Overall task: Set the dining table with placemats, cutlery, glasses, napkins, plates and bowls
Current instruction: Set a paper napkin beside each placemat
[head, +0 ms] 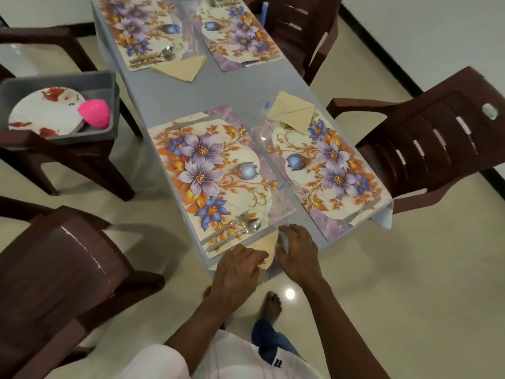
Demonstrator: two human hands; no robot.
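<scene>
Four floral placemats lie on the grey table [164, 94]. On the near left placemat [207, 173] a fork and spoon [243, 224] lie by its near edge. Beside them is a beige napkin [269, 243], at the table's near end. My left hand [237, 269] lies over the napkin's near part, fingers bent onto its edge. My right hand [297, 250] is just right of the napkin, thumb and fingers curved round a clear glass [282, 243] that is hard to make out. Two other settings have folded napkins, one at the near right [292, 110] and one at the far left [183, 68].
A grey tub [109, 86] on the left chair holds a stack of red-patterned plates [46, 110] and a pink bowl [94, 114]. Dark brown plastic chairs stand round the table: one at the near left [62, 269], one at the right [437, 143]. My bare feet are on the tiled floor below.
</scene>
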